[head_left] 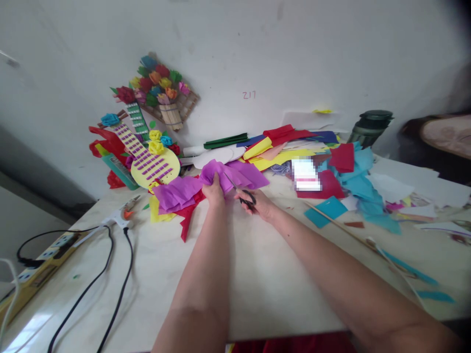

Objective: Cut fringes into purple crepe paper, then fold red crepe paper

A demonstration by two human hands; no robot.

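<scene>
In the middle of the head view, my left hand (214,190) is closed on a bunched piece of purple crepe paper (212,171). My right hand (257,206) grips black-handled scissors (247,197), its fingers around the handle loops. The scissor blades point up and left, close to the purple paper; whether they touch it I cannot tell. More purple crepe paper (176,194) lies to the left, over red paper (188,220) and yellow paper (162,215). Another purple sheet (253,175) spreads behind the scissors.
Left on the table are a guitar-shaped craft (154,166), a green bottle (119,169), a glue gun (121,215) and a power strip (44,264) with black cords. Coloured paper (287,152) lies behind. On the right are a thin stick (338,226), blue paper (326,211) and a dark flask (370,128).
</scene>
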